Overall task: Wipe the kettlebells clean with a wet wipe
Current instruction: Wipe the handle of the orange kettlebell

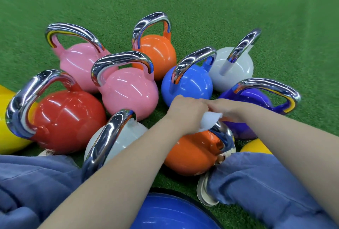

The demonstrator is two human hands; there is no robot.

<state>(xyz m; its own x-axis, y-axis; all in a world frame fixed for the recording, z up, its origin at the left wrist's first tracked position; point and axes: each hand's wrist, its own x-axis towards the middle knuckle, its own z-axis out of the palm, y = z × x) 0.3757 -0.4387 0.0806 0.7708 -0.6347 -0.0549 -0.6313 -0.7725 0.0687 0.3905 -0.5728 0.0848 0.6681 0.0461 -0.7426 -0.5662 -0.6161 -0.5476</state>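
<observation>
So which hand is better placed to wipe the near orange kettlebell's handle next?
Probably the left hand: it grips the wet wipe right against the near orange kettlebell's chrome handle, while the right hand only pinches the wipe's edge.

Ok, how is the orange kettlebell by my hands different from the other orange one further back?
The near orange kettlebell lies between the person's legs, partly covered by both arms; the far orange kettlebell stands apart, nothing touching it. The left hand and right hand hold a white wipe at the near one's handle; the far one's handle is bare. Both are glossy orange with chrome handles, on green turf.
</observation>
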